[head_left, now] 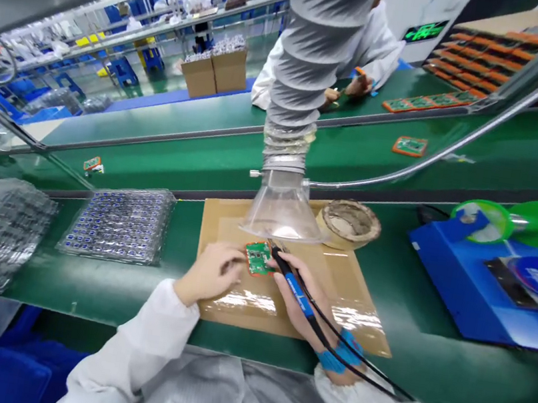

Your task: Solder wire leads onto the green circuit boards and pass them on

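A green circuit board [259, 258] with an orange rim lies on a tan, shiny work mat [254, 303]. My left hand [215, 271] rests at its left side, fingers curled, a fingertip against the board's edge. In my right hand [303, 294] is a blue-and-black soldering iron [296, 292], gripped like a pen. Its front end reaches the board's right side, where the exact tip contact is hard to make out. Dark cables run from the iron back over my right wrist, which wears a blue band [343, 353].
A clear fume hood [284, 207] on a grey hose hangs just above the board. Behind the mat's right side stands a round, stained pot [349, 223]. A blue machine with reels [477, 280] is right; plastic trays [119, 223] are left. A co-worker sits opposite.
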### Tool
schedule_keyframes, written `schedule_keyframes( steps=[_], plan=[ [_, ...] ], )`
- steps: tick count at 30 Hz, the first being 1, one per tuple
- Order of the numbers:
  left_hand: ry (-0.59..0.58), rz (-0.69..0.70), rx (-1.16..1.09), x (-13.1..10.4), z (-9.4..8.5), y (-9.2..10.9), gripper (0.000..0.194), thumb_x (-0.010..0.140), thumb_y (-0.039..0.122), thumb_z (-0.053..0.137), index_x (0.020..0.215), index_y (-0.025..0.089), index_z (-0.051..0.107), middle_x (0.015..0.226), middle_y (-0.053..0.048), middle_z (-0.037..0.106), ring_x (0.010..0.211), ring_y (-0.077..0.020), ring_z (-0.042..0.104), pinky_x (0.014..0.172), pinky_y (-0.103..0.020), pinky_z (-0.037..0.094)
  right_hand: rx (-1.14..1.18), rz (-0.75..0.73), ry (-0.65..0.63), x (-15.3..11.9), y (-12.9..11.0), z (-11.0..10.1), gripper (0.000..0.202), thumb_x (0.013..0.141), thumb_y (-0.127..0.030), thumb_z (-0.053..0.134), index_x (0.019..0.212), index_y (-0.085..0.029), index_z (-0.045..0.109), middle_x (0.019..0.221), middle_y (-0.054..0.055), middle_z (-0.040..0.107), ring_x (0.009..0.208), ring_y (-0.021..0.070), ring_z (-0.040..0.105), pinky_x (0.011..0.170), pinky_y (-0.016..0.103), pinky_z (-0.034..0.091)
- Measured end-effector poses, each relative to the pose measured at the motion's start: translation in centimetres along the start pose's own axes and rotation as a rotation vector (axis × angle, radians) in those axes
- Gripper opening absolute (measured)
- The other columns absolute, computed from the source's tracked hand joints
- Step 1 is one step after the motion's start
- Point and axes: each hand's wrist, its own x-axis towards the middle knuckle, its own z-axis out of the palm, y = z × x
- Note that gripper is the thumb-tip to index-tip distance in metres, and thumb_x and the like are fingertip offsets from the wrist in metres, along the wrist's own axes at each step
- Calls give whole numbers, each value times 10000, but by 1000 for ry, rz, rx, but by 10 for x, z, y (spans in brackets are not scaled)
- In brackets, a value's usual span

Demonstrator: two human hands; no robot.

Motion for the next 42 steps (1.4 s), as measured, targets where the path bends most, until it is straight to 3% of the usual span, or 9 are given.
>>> schedule_keyframes(
  steps=[4, 7, 14, 18, 23, 29, 35, 40, 42],
  plan=[
    [-132, 115, 179, -2, 11, -4, 224, 837, 83, 577, 957, 202, 724, 1329, -109, 694, 1286, -269, 608, 1110, -464, 464, -146, -64, -89, 1, 15, 9, 441, 976, -532, 571, 1337, -283, 612, 1236, 73, 770, 1091, 292, 761, 906, 421, 632],
    [-88, 42, 229, -12, -11, -10, 271, 826, 56, 558, 949, 219, 736, 1287, -92, 720, 1278, -266, 612, 1115, -483, 445, -214, -55, -71, -3, 22, 9, 446, 968, -550, 560, 1326, -291, 624, 1182, 62, 788, 1028, 305, 779, 812, 414, 649],
    [257, -363, 509, -47, -132, -54, 239, 941, 179, 509, 993, 203, 741, 1024, -69, 762, 1011, -207, 689, 977, -354, 522, -160, 18, -35, -13, 5, 6, 481, 984, -562, 528, 1371, -286, 596, 1215, 58, 777, 1136, 311, 743, 944, 461, 615],
    [261, -716, 809, -55, -205, -99, 332, 947, 175, 468, 1166, 160, 718, 1034, -92, 738, 961, -212, 681, 926, -320, 520, -123, 60, -25, -11, 6, 6, 486, 964, -575, 561, 1349, -281, 604, 1169, 58, 790, 1097, 298, 755, 917, 425, 621],
    [124, -722, 902, -49, -248, -129, 310, 851, 150, 566, 1073, 181, 781, 1180, -142, 681, 1179, -308, 596, 1037, -403, 447, -83, 14, -10, -8, 18, 6, 481, 948, -587, 594, 1313, -275, 625, 1125, 52, 801, 1080, 271, 762, 901, 363, 618],
    [-32, -673, 863, -33, -260, -132, 165, 782, 150, 623, 805, 204, 777, 1113, -128, 706, 1176, -321, 571, 1100, -465, 381, -85, 39, 11, -10, 7, 7, 470, 964, -582, 582, 1320, -278, 620, 1146, 49, 796, 1104, 275, 755, 922, 377, 609],
    [95, -661, 752, -25, -262, -109, 114, 832, 198, 597, 756, 189, 683, 1065, -104, 737, 1099, -267, 627, 1045, -398, 455, -78, -16, 26, -7, 12, 9, 438, 975, -541, 584, 1308, -262, 631, 1117, 65, 800, 1045, 271, 774, 891, 390, 633],
    [293, -400, 74, -15, -171, -37, 200, 917, 354, 581, 869, 166, 632, 1161, -141, 751, 1050, -224, 691, 955, -370, 535, -27, -34, 38, -6, 12, 10, 401, 954, -499, 627, 1274, -258, 640, 1117, 72, 798, 1071, 281, 768, 927, 436, 629],
    [123, -380, -320, -14, -114, -2, 259, 873, 420, 684, 863, 164, 644, 956, -121, 783, 852, -210, 717, 836, -362, 560, 22, -27, 63, -8, 4, 8, 374, 943, -472, 652, 1250, -259, 644, 1109, 68, 798, 1077, 272, 766, 959, 444, 617]
  ],
)
